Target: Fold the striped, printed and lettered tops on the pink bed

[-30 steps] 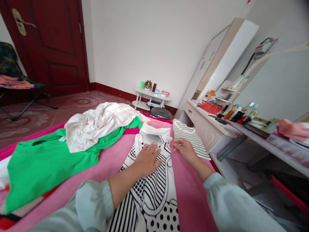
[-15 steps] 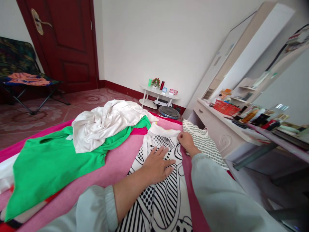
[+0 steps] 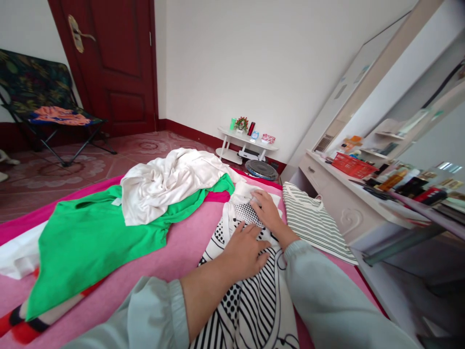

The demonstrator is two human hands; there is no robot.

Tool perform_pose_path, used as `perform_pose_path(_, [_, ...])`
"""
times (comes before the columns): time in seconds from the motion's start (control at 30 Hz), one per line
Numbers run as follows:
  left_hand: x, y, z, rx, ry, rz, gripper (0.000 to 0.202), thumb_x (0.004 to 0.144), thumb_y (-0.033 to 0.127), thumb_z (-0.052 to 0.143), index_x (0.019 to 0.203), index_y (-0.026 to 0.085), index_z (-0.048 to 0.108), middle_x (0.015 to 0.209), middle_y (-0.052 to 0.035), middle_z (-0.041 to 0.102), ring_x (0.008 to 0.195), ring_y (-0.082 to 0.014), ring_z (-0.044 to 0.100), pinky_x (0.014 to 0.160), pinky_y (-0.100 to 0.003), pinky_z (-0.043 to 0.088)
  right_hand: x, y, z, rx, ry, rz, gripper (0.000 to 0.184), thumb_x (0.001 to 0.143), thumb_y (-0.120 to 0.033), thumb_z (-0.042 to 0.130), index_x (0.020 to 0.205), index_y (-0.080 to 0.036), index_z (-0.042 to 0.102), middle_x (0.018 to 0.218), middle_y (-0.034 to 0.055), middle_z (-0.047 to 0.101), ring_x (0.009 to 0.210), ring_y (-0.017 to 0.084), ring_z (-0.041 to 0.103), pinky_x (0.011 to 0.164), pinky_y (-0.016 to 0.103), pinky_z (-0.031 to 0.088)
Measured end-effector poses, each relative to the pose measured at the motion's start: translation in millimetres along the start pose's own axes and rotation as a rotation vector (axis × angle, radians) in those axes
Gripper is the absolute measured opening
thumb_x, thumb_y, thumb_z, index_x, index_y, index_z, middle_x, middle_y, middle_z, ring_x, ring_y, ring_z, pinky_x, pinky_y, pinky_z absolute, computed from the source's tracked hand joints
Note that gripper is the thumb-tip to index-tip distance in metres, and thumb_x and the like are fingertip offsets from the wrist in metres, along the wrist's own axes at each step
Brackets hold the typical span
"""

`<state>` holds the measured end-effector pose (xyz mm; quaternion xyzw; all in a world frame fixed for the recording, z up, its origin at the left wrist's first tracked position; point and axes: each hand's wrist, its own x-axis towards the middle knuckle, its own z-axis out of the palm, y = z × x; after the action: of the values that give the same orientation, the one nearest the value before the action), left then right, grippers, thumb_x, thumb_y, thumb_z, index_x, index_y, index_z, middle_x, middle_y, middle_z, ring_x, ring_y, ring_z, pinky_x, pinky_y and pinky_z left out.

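Observation:
A white garment with black dots, stripes and curved lines (image 3: 254, 300) lies lengthwise on the pink bed cover (image 3: 196, 225). My left hand (image 3: 245, 249) rests flat on its middle, fingers spread. Farther up, my right hand (image 3: 267, 208) touches the garment's white upper end, its fingers bent a little and apart. Left of my hands, a green top (image 3: 94, 247) is spread out, with a crumpled white garment (image 3: 163, 184) over part of it. On the right lies a folded striped top (image 3: 316, 220), apart from my right hand.
A dresser (image 3: 327, 184) with a red basket (image 3: 352, 166) and several bottles lines the right side. Beyond the bed stand a small white table (image 3: 247, 138) and a dark round lidded object (image 3: 261, 169). A folding chair (image 3: 39, 87) is by the door (image 3: 119, 63).
My right hand has moved left from the garment's right edge onto its upper end, and the cloth there has shifted inward. My left hand stays flat on the garment. The view has turned slightly left.

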<state>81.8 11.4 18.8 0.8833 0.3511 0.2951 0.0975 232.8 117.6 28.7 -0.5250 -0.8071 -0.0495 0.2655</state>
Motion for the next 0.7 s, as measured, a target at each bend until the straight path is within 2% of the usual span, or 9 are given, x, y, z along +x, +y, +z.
perform_pose_path(0.07, [0.5, 0.0, -0.2, -0.001, 0.013, -0.010, 0.025, 0.085, 0.036, 0.052, 0.104, 0.029, 0.067, 0.109, -0.0045, 0.060, 0.110, -0.0240, 0.050, 0.106, -0.049, 0.026, 9.8, 11.0, 13.6, -0.073, -0.081, 0.073, 0.046, 0.092, -0.040, 0.039, 0.130, -0.019, 0.051, 0.139, 0.0103, 0.045, 0.127, 0.023, 0.040, 0.106, 0.039, 0.029])
perform_pose_path(0.17, [0.9, -0.4, 0.0, -0.002, 0.028, -0.026, 0.025, 0.083, 0.035, 0.054, 0.103, 0.028, 0.067, 0.110, -0.0048, 0.060, 0.108, -0.0242, 0.051, 0.105, -0.049, 0.026, 20.6, 23.8, 28.6, -0.116, -0.299, 0.172, 0.053, 0.094, -0.045, 0.031, 0.138, -0.017, 0.043, 0.147, 0.0102, 0.036, 0.136, 0.024, 0.029, 0.111, 0.041, 0.021])
perform_pose_path(0.27, [1.2, -0.6, 0.1, -0.005, 0.025, -0.025, 0.025, 0.083, 0.034, 0.054, 0.104, 0.028, 0.067, 0.109, -0.0050, 0.061, 0.107, -0.0243, 0.051, 0.104, -0.049, 0.028, 30.5, 27.1, 25.9, -0.089, -0.414, 0.186, 0.052, 0.093, -0.045, 0.035, 0.135, -0.016, 0.047, 0.144, 0.0097, 0.042, 0.134, 0.023, 0.035, 0.108, 0.036, 0.027])
perform_pose_path(0.33, [1.2, -0.6, -0.1, -0.007, 0.023, -0.029, 0.025, 0.084, 0.034, 0.053, 0.104, 0.028, 0.067, 0.108, -0.0050, 0.061, 0.107, -0.0243, 0.051, 0.102, -0.048, 0.029, 36.5, 22.5, 14.5, -0.082, -0.410, 0.171, 0.044, 0.091, -0.044, 0.041, 0.123, -0.020, 0.059, 0.133, 0.0075, 0.055, 0.123, 0.021, 0.048, 0.101, 0.031, 0.035])
perform_pose_path(0.4, [0.9, -0.3, -0.4, -0.008, 0.025, -0.030, 0.025, 0.084, 0.035, 0.053, 0.104, 0.028, 0.067, 0.108, -0.0051, 0.061, 0.106, -0.0243, 0.051, 0.102, -0.048, 0.030, 39.5, 12.1, 1.8, -0.099, -0.362, 0.181, 0.038, 0.093, -0.038, 0.038, 0.111, -0.020, 0.066, 0.119, 0.0072, 0.064, 0.112, 0.021, 0.056, 0.095, 0.030, 0.040])
perform_pose_path(0.5, [0.5, -0.2, -0.7, -0.009, 0.031, -0.019, 0.024, 0.084, 0.035, 0.053, 0.102, 0.027, 0.067, 0.106, -0.0053, 0.062, 0.105, -0.0240, 0.052, 0.100, -0.047, 0.031, 35.2, -10.2, -5.4, -0.132, -0.168, 0.205, 0.040, 0.093, -0.024, 0.029, 0.111, -0.017, 0.064, 0.117, 0.0100, 0.064, 0.111, 0.022, 0.055, 0.096, 0.034, 0.038])
perform_pose_path(0.57, [0.7, -0.8, -0.3, -0.001, 0.033, -0.015, 0.025, 0.083, 0.035, 0.053, 0.100, 0.025, 0.068, 0.103, -0.0060, 0.062, 0.103, -0.0240, 0.052, 0.099, -0.046, 0.032, 28.6, -23.7, 1.4, -0.102, -0.083, 0.115, 0.040, 0.092, -0.021, 0.030, 0.118, -0.017, 0.060, 0.125, 0.0090, 0.060, 0.118, 0.020, 0.050, 0.101, 0.034, 0.034])
perform_pose_path(0.63, [1.5, -1.8, 0.5, 0.015, 0.016, -0.015, 0.023, 0.081, 0.033, 0.055, 0.096, 0.022, 0.069, 0.097, -0.0064, 0.063, 0.099, -0.0235, 0.054, 0.098, -0.044, 0.034, 23.0, -32.2, 14.1, -0.052, -0.153, -0.011, 0.041, 0.093, -0.024, 0.032, 0.126, -0.020, 0.055, 0.135, 0.0070, 0.053, 0.129, 0.020, 0.041, 0.108, 0.039, 0.027])
perform_pose_path(0.7, [2.3, -2.9, 1.2, 0.034, -0.006, -0.015, 0.021, 0.079, 0.031, 0.056, 0.090, 0.019, 0.069, 0.091, -0.0065, 0.063, 0.096, -0.0228, 0.055, 0.097, -0.043, 0.034, 21.1, -34.9, 26.8, -0.021, -0.327, -0.061, 0.044, 0.094, -0.030, 0.032, 0.136, -0.024, 0.046, 0.145, 0.0053, 0.041, 0.139, 0.023, 0.025, 0.111, 0.049, 0.018])
